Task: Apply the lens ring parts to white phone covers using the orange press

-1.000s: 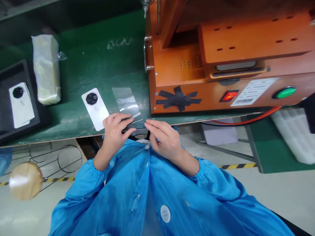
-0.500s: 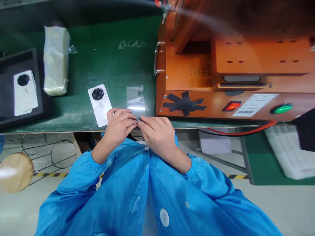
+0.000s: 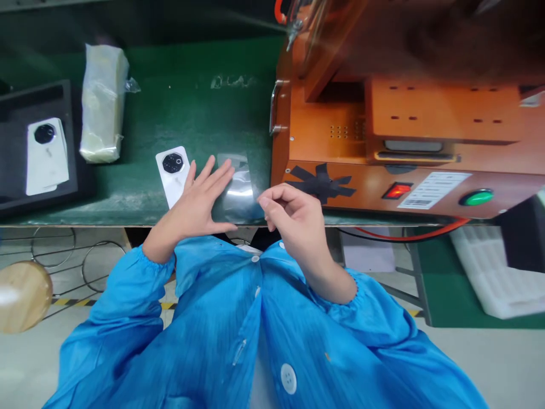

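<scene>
A clear plastic film (image 3: 239, 190) lies on the green bench near its front edge. My left hand (image 3: 200, 199) is open, fingers stretched out flat, its fingertips reaching the film's left edge. My right hand (image 3: 293, 218) is raised just right of the film, thumb and forefinger pinched together at the film's near right corner; I cannot make out what they hold. A white phone back (image 3: 174, 173) with a round black camera ring lies left of my left hand, partly under its fingers.
An orange machine (image 3: 404, 142) with a red switch (image 3: 397, 190) and green button (image 3: 477, 197) fills the bench's right half. At far left, a black tray (image 3: 12, 170) holds another white phone back (image 3: 45, 153); beside it lies a wrapped bundle (image 3: 102, 111). A round wooden stool (image 3: 21, 295) stands below.
My hands were pinched together at the film's near edge. Now the left hand has opened flat beside the film and the right has lifted away to the right, still pinched.
</scene>
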The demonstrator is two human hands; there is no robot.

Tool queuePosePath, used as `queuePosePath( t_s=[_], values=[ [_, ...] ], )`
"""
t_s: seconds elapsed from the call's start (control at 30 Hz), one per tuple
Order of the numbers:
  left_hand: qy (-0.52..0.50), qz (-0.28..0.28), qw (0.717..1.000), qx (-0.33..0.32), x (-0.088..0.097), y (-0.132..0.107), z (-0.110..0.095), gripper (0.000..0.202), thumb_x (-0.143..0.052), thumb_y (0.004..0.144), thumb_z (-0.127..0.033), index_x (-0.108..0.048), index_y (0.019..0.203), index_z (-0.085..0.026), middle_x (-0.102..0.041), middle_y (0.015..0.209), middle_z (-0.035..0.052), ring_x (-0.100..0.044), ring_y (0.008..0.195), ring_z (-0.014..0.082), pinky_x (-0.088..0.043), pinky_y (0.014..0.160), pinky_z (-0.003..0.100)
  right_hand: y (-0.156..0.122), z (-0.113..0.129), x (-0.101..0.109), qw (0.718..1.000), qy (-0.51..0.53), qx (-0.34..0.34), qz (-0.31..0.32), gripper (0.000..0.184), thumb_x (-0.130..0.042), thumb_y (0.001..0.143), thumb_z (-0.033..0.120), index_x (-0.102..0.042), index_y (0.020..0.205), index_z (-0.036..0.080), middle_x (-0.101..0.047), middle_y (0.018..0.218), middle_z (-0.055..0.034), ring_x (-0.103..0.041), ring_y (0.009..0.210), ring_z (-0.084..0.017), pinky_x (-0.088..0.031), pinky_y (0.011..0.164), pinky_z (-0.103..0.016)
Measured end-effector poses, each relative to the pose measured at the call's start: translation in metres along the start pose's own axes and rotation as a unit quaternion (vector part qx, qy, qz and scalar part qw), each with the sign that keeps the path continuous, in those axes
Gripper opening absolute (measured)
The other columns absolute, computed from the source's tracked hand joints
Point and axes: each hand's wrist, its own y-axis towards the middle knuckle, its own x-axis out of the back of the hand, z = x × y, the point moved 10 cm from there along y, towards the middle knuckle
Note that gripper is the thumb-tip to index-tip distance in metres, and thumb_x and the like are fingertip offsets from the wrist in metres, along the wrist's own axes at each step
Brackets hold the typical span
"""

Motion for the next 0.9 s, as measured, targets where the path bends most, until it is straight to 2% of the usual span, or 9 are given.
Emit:
queuePosePath(
  t_s=[0.1,0.2,0.37,0.47,0.57,0.63,0.73,0.8,0.9],
  values=[
    [-0.076,-0.089,0.992,0.054,0.027,-0.024,0.001,0.075,-0.072,0.097,-0.057,-0.052,0.162,-0.026,-0.051,0.171,0.0146,-0.044,0.160,0.0389,-0.034,0.132,0.062,0.007,-0.010,-0.009,0.998,0.050,-0.039,0.006,0.022,-0.073,0.090,0.042,-0.071,0.083,0.022,-0.065,0.078,-0.0027,-0.059,0.071,-0.015,-0.044,0.054,-0.028],
    [-0.163,-0.197,0.957,0.138,0.046,-0.051,0.004,0.031,-0.063,0.105,-0.035,-0.075,0.131,-0.025,-0.078,0.132,0.0086,-0.074,0.120,0.0246,-0.060,0.104,0.041,0.010,-0.016,-0.022,0.993,0.095,-0.063,0.028,0.026,-0.076,0.087,0.047,-0.070,0.084,0.022,-0.062,0.073,0.0001,-0.053,0.060,-0.012,-0.040,0.049,-0.027],
    [-0.250,-0.251,0.910,0.214,0.046,-0.069,0.004,0.022,-0.068,0.102,-0.034,-0.080,0.116,-0.023,-0.078,0.110,0.0049,-0.072,0.095,0.0176,-0.059,0.085,0.032,0.016,-0.015,-0.042,0.992,0.083,-0.061,0.068,0.025,-0.072,0.090,0.044,-0.069,0.082,0.021,-0.061,0.071,0.0020,-0.049,0.056,-0.010,-0.040,0.053,-0.028],
    [-0.230,-0.252,0.918,0.200,0.050,-0.068,-0.002,0.022,-0.076,0.094,-0.035,-0.080,0.111,-0.023,-0.076,0.107,0.0049,-0.069,0.091,0.0174,-0.056,0.081,0.032,0.018,-0.001,-0.056,0.994,-0.005,0.010,0.112,0.019,-0.070,0.092,0.035,-0.071,0.080,0.020,-0.063,0.076,0.0003,-0.054,0.065,-0.012,-0.045,0.062,-0.029],
    [-0.242,-0.241,0.919,0.195,0.047,-0.067,-0.001,0.009,-0.079,0.090,-0.031,-0.077,0.087,-0.023,-0.074,0.093,0.0031,-0.066,0.087,0.0174,-0.053,0.078,0.031,0.013,0.009,-0.077,0.977,-0.065,0.076,0.188,0.015,-0.068,0.094,0.031,-0.074,0.086,0.021,-0.064,0.082,-0.0008,-0.057,0.070,-0.013,-0.047,0.065,-0.028],
    [-0.315,-0.279,0.877,0.234,0.043,-0.076,0.014,0.019,-0.078,0.092,-0.035,-0.073,0.079,-0.022,-0.069,0.084,0.0019,-0.062,0.079,0.0155,-0.051,0.073,0.030,0.013,0.007,-0.080,0.976,-0.054,0.083,0.195,0.020,-0.069,0.097,0.036,-0.076,0.108,0.021,-0.068,0.101,-0.0044,-0.061,0.079,-0.014,-0.052,0.067,-0.028],
    [-0.450,-0.375,0.752,0.302,0.028,-0.099,0.040,0.026,-0.079,0.093,-0.045,-0.072,0.084,-0.022,-0.062,0.077,-0.0002,-0.051,0.067,0.0118,-0.045,0.063,0.027,0.020,-0.005,-0.078,0.987,0.010,0.040,0.152,0.043,-0.070,0.099,0.049,-0.067,0.132,0.022,-0.068,0.115,-0.0075,-0.063,0.086,-0.015,-0.055,0.070,-0.028],
    [-0.499,-0.406,0.696,0.319,0.018,-0.105,0.048,0.028,-0.081,0.091,-0.048,-0.071,0.085,-0.022,-0.057,0.076,-0.0010,-0.047,0.065,0.0108,-0.042,0.060,0.025,0.022,-0.014,-0.085,0.987,0.052,0.002,0.153,0.041,-0.069,0.100,0.056,-0.068,0.121,0.021,-0.070,0.103,-0.0050,-0.062,0.081,-0.015,-0.054,0.069,-0.028],
    [-0.517,-0.424,0.668,0.328,0.011,-0.107,0.050,0.030,-0.082,0.089,-0.050,-0.071,0.085,-0.023,-0.055,0.076,-0.0008,-0.046,0.066,0.0113,-0.042,0.058,0.025,0.022,-0.015,-0.101,0.982,0.079,-0.025,0.170,0.045,-0.070,0.097,0.065,-0.070,0.103,0.021,-0.069,0.089,-0.0021,-0.060,0.075,-0.014,-0.052,0.068,-0.029]
  ],
)
